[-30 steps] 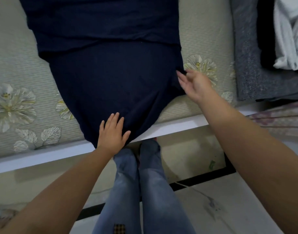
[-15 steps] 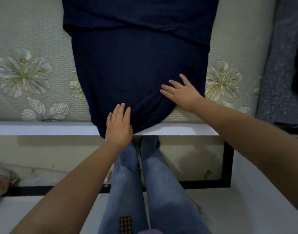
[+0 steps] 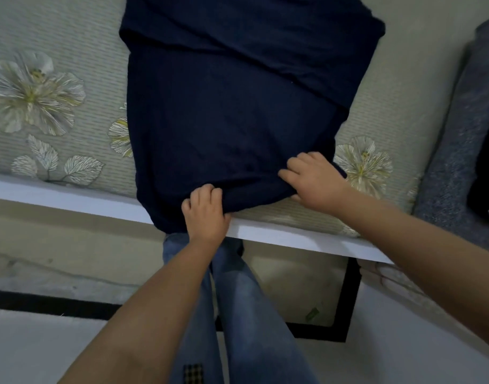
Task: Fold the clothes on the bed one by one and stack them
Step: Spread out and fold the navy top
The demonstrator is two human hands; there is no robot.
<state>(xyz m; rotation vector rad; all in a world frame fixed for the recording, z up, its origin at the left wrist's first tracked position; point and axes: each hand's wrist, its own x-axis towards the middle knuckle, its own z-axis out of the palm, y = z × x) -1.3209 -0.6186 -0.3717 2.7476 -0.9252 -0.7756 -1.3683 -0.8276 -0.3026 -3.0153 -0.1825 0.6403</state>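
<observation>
A dark navy garment (image 3: 229,112) lies lengthwise on the bed (image 3: 60,112), its sides folded inward and its near end hanging over the white bed edge (image 3: 71,199). My left hand (image 3: 206,214) grips the near hem at the edge, fingers curled into the cloth. My right hand (image 3: 315,181) grips the same hem a little farther right and up, bunching the fabric beneath it.
The bed cover is pale green with printed white flowers (image 3: 30,92). A grey blanket (image 3: 456,162) lies along the right side, with dark cloth (image 3: 487,167) on it. My jeans-clad legs (image 3: 237,314) stand against the bed frame on a light floor.
Both hands lay flat on the garment earlier; now their fingers have curled and taken hold of the near hem. The view has shifted so the garment sits more central.
</observation>
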